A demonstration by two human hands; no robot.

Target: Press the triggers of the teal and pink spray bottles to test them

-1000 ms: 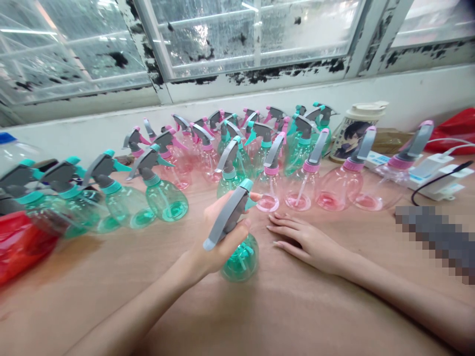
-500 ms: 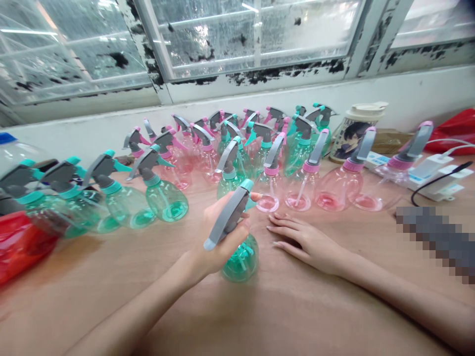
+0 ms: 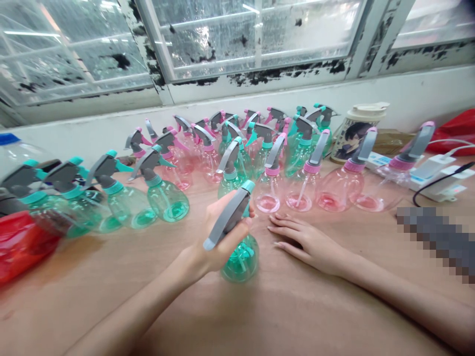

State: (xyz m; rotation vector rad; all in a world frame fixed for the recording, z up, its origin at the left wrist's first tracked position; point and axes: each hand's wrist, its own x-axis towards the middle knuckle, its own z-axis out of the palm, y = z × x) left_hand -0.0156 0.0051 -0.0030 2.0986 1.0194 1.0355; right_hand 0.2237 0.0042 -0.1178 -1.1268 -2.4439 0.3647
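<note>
As the head view shows, the left hand (image 3: pixel 223 251) grips a green trigger spray bottle (image 3: pixel 242 263) beneath its grey sprayer head (image 3: pixel 229 217), apparently standing on the tabletop (image 3: pixel 289 311); the right hand (image 3: pixel 313 243) lies flat nearby, holding nothing. The bottle looks light, its smooth thin plastic perhaps slippery, so the stiffer neck should hold best.

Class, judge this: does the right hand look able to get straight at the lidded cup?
Probably not: the right hand lies free on the table, but pink spray bottles stand between it and the lidded cup.
</note>
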